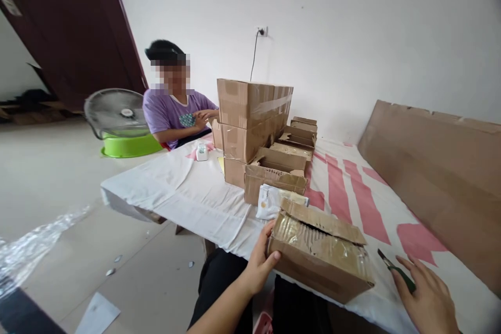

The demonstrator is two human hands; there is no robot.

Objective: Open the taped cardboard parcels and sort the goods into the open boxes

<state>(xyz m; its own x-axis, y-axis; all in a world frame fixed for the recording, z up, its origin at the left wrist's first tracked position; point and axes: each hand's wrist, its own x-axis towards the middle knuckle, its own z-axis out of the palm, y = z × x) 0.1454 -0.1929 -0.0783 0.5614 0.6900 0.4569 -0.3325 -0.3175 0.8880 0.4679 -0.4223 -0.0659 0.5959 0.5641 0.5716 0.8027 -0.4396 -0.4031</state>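
My left hand [258,263] grasps the left end of the taped carton [321,266], my thumb pressed on its near side and my other fingers round the corner. This carton sits at the table's near edge, just above my lap; its top is ragged, with a flap [324,222] slightly raised and a dark gap beneath. To the carton's right, my right hand [428,289] is at a green-handled cutter [407,279], blade pointing toward the carton but apart from it. My fingers there are loosely spread around the handle, and I cannot tell whether they grip it or only rest by it.

Just behind the carton's left end lies a white packet [269,202], and beyond that an open box [256,182]. Farther back from the carton, to the left, rises a stack of cartons [235,141]. A co-worker [168,115] in a purple shirt sits beyond it, both hands together near the table. Under my carton spreads a white cloth [168,193] with red bands; well to its right stands a big cardboard panel [430,167].
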